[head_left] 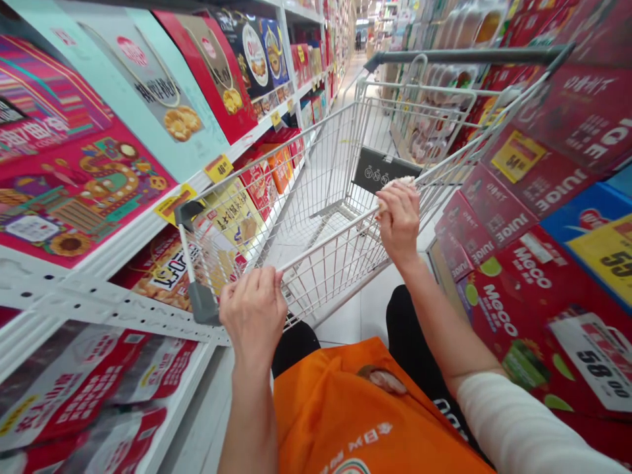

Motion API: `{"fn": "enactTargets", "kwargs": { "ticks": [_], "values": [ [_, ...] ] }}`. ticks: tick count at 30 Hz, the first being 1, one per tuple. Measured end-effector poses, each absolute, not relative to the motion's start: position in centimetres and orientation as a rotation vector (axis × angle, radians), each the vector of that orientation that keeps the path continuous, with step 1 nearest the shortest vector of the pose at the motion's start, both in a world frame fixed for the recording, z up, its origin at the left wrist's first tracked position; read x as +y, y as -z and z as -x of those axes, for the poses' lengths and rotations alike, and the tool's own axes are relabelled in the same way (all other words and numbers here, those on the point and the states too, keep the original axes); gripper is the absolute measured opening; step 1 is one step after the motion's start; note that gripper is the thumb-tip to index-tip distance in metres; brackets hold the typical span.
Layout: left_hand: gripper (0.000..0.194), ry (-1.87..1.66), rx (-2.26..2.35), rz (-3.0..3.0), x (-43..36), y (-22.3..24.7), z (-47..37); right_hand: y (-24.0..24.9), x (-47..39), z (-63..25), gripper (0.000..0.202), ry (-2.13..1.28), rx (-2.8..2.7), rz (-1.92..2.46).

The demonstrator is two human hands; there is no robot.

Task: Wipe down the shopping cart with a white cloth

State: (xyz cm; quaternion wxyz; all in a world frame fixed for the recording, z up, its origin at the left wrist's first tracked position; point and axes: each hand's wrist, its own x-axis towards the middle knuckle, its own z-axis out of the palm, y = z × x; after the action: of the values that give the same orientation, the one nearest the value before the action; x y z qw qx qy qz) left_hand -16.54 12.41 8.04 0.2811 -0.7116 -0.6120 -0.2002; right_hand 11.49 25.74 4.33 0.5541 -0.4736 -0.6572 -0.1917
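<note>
A wire shopping cart [330, 241] stands slantwise in the aisle before me, with grey plastic corners and a dark handle bar [469, 56] at its far end. My left hand [254, 304] is closed round the near top rail, close to the cart's left corner. Farther along that same rail, my right hand [399, 217] is wrapped over the wire. A pale, crumpled bit of material [401, 182] shows at the right hand's fingers; what it is I cannot make out. Inside the far end of the basket hangs a dark sign panel [384, 170].
White shelves [54, 296] with gift boxes [133, 72] and yellow price tags line the left side, very near the cart's corner. Stacked red drink cartons [518, 289] crowd the right side. Tiled aisle floor [363, 316] runs between them. I wear an orange apron [336, 408].
</note>
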Motion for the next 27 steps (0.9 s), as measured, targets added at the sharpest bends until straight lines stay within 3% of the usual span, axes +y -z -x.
{"fn": "enactTargets", "kwargs": {
  "ticks": [8,14,21,27],
  "values": [
    [0.032,0.561,-1.543,1.829,12.8,-7.0,14.4,-2.8,20.6,-2.0,0.027,0.497,-1.636,0.947],
    [0.029,0.637,-1.422,1.816,13.7,-5.7,15.1,-3.7,23.7,-8.1,0.021,0.576,-1.881,0.85],
    [0.03,0.707,-1.476,1.793,14.4,-5.2,15.6,-4.6,29.5,-15.1,0.03,0.488,-1.604,1.123],
    [0.032,0.687,-1.5,1.769,14.5,-5.6,15.1,-3.4,24.1,-4.7,0.031,0.459,-1.516,1.119]
  ]
}}
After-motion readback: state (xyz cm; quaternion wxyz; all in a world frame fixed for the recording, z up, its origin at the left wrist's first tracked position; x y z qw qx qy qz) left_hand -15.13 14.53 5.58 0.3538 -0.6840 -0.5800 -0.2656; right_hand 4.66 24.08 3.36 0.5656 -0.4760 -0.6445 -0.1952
